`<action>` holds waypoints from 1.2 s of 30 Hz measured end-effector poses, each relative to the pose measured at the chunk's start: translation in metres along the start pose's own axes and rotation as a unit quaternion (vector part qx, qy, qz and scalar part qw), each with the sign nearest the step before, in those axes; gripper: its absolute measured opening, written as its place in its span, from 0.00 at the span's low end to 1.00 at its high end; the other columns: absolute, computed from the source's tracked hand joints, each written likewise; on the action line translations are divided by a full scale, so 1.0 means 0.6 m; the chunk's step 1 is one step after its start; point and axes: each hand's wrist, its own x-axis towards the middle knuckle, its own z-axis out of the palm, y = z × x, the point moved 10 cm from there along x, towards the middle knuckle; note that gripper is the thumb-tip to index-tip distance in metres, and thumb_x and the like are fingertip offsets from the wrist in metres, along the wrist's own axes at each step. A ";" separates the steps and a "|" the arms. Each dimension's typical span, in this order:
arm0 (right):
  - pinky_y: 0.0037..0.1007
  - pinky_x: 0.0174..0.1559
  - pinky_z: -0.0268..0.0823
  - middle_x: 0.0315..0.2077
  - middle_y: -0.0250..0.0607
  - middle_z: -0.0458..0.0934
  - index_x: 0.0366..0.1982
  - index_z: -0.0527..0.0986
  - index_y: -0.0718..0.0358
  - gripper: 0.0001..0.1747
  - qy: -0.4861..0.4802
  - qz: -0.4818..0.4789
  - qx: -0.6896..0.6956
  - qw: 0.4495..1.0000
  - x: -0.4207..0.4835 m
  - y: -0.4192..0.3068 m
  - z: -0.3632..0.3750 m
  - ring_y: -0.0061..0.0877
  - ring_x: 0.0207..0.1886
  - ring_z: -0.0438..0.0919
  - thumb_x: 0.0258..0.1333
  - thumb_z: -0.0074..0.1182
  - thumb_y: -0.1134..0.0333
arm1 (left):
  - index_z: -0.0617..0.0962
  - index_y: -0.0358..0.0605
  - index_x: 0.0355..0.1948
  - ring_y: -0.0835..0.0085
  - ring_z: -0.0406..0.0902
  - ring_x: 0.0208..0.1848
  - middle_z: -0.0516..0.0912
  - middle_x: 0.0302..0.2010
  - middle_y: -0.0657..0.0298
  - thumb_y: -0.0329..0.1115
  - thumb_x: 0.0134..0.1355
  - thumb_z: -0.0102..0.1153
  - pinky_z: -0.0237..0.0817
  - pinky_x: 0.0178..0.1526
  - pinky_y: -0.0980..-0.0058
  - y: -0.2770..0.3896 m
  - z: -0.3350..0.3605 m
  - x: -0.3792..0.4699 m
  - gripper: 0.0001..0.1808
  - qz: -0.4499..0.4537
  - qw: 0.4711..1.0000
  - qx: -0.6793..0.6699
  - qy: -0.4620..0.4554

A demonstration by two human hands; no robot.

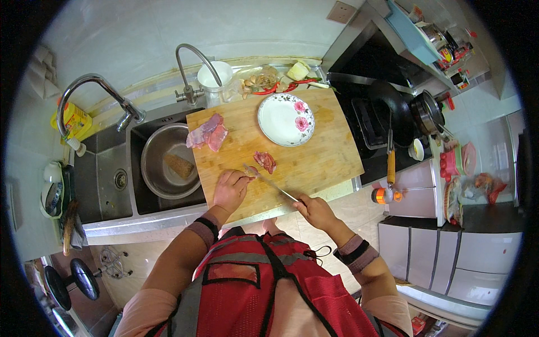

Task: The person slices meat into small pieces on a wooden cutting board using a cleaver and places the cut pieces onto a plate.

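Observation:
On a wooden cutting board [324,164], my left hand [230,189] presses a small piece of raw meat [251,171] with its fingertips. My right hand [316,212] grips a kitchen knife [276,187] by the handle; the blade runs up and left, its edge beside that piece. Just beyond the blade lies a small heap of cut raw meat [265,162]. Larger raw meat pieces [210,132] rest at the board's left edge. A white plate with pink flowers [278,122] sits toward the back of the board, with no food on it.
Left of the board is a double sink [101,181] holding a metal basin [147,168] with a brown object inside. Red chillies [290,86], garlic [251,81] and a white bowl [219,71] line the back. At right, a black wok [389,113] occupies the stove.

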 end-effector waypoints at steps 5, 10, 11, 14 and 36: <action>0.52 0.42 0.71 0.33 0.59 0.82 0.47 0.76 0.62 0.24 -0.015 -0.018 -0.012 1.000 0.025 -0.016 0.008 0.56 0.40 0.80 0.69 0.47 0.48 | 0.83 0.46 0.34 0.60 0.78 0.43 0.81 0.37 0.63 0.27 0.50 0.64 0.70 0.50 0.60 -0.003 0.000 0.000 0.09 -0.002 1.000 -0.005 0.002; 0.51 0.45 0.72 0.37 0.58 0.82 0.46 0.76 0.64 0.24 -0.015 -0.064 -0.052 0.996 0.109 -0.071 0.047 0.54 0.42 0.81 0.69 0.48 0.48 | 0.83 0.46 0.34 0.59 0.78 0.44 0.82 0.38 0.63 0.26 0.47 0.63 0.71 0.50 0.61 -0.004 0.005 0.001 0.11 0.008 1.000 0.008 -0.014; 0.51 0.45 0.72 0.37 0.58 0.83 0.46 0.76 0.64 0.25 -0.021 -0.063 -0.057 0.996 0.123 -0.078 0.051 0.54 0.42 0.81 0.69 0.48 0.48 | 0.83 0.46 0.34 0.59 0.78 0.45 0.82 0.38 0.63 0.26 0.47 0.63 0.71 0.50 0.61 -0.003 0.006 0.002 0.11 0.008 1.000 0.006 -0.018; 0.51 0.45 0.72 0.36 0.58 0.83 0.45 0.77 0.64 0.25 -0.040 -0.055 -0.063 0.996 0.123 -0.085 0.046 0.54 0.42 0.81 0.69 0.47 0.47 | 0.83 0.46 0.34 0.60 0.78 0.45 0.81 0.38 0.63 0.27 0.46 0.63 0.71 0.51 0.60 -0.004 0.004 0.002 0.11 0.005 1.000 0.011 -0.022; 0.47 0.49 0.72 0.44 0.55 0.82 0.58 0.74 0.61 0.29 -0.022 -0.004 -0.010 1.000 0.019 -0.017 0.009 0.53 0.46 0.81 0.69 0.46 0.46 | 0.82 0.45 0.33 0.59 0.78 0.45 0.82 0.38 0.63 0.24 0.45 0.62 0.71 0.51 0.60 -0.005 0.008 -0.001 0.12 0.013 1.000 -0.015 -0.011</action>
